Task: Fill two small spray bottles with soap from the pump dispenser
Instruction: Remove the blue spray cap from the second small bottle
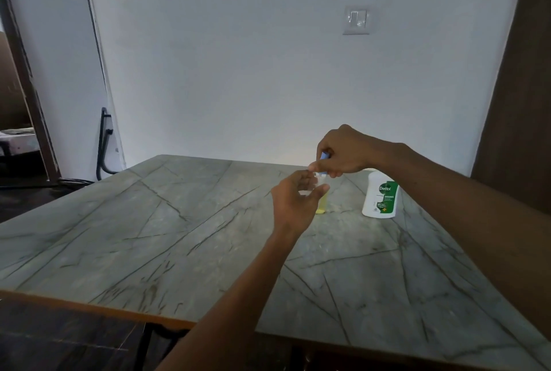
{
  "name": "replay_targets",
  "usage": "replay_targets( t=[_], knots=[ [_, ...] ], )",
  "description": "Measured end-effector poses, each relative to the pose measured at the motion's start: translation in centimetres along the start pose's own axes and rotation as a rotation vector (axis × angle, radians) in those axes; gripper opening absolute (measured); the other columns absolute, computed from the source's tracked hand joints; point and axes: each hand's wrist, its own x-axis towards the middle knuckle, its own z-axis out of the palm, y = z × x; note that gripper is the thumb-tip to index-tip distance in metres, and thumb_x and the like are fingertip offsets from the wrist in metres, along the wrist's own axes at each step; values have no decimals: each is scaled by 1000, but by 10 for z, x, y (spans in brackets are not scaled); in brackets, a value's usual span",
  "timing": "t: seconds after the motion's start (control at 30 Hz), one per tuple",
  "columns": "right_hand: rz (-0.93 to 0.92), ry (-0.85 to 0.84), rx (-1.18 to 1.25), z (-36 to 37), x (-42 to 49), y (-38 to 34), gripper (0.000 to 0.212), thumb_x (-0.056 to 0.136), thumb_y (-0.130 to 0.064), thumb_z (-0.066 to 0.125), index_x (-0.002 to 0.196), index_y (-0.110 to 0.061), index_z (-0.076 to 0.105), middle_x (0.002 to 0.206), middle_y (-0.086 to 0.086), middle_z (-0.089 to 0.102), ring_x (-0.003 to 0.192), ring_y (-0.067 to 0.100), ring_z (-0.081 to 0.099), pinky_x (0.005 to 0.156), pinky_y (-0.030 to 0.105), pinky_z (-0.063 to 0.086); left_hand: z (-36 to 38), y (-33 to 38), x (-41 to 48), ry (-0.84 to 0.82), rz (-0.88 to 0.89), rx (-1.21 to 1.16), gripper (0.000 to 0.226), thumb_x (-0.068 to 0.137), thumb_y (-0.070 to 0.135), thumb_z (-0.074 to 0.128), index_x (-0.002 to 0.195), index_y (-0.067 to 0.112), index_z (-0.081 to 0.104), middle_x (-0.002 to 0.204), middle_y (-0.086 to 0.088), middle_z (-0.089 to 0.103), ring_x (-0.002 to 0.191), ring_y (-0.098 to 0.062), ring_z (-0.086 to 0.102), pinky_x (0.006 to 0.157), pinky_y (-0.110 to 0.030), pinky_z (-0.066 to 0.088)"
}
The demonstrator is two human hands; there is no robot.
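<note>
Grey veined tabletop (149, 236) spreads wide to lower left; centre right, near its far edge, left hand (293, 200) curls round a yellow-filled spray bottle (322, 202), right hand (343, 153) pinches its blue top (324, 156), dispenser (381, 199) just right.

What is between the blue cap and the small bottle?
Nothing visible. The right hand holds the blue cap right over the small bottle, the left hand holds it from the side; the soap dispenser stands apart.
</note>
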Motion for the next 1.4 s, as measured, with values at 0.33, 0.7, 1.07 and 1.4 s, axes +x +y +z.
replay_targets(
  t=[0.33, 0.7, 1.07, 1.4],
  knots=[
    [-117, -20, -130, -13, -11, -7, 8, 82, -24, 73, 83, -17, 74, 70, -13, 70, 70, -7, 55, 70, 24, 49, 5, 17, -15, -36, 7, -98, 31, 82, 28, 73, 108, 11, 68, 94, 6, 72, 79, 1, 65, 71, -4, 46],
    [-52, -71, -119, -30, -16, -13, 39, 81, -44, 73, 114, -25, 63, 102, -8, 67, 83, 4, 59, 86, 30, 49, 1, 15, -20, -34, -58, -134, 29, 78, 31, 76, 103, 19, 67, 93, 11, 69, 83, -2, 66, 67, -5, 46],
    [-86, -89, -167, -22, -13, -13, 12, 84, -24, 70, 95, -19, 70, 83, -5, 73, 76, 3, 61, 77, 26, 49, -2, 13, -19, -37, -49, -99, 37, 78, 34, 75, 110, 17, 66, 103, 4, 70, 86, -6, 65, 70, -6, 47],
    [-29, -91, -69, -14, -15, -7, 32, 82, -50, 68, 87, -19, 70, 67, -6, 72, 67, 3, 67, 68, 20, 47, -4, 8, -19, -59, -64, -83, 44, 78, 35, 74, 116, 15, 64, 104, 6, 69, 89, -3, 63, 68, -4, 45]
  ],
)
